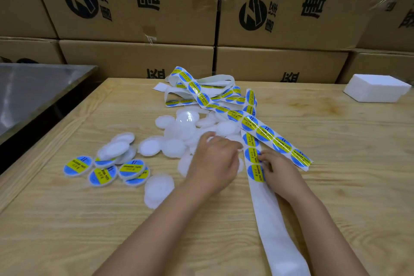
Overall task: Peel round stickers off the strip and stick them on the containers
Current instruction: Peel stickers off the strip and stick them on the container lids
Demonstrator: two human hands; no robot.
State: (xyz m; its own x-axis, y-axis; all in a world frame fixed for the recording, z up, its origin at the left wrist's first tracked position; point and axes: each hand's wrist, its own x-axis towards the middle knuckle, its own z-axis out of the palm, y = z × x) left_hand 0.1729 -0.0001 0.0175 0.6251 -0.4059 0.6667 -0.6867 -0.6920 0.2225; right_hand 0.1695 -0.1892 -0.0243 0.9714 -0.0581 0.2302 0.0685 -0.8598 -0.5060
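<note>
Strip (272,215) lay nearest; right hand (279,171) pinched a sticker (254,173) edge to peel; left hand (215,159), over containers (172,135), showed no clear grip; clean lift seemed needed

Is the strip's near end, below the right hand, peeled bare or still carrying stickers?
Peeled bare: the strip is plain white backing from the right hand to its near end.

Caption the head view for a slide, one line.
Right hand pinches a sticker on the strip while the left hand reaches among unlabelled white containers; labelled containers lie to their left.
</note>
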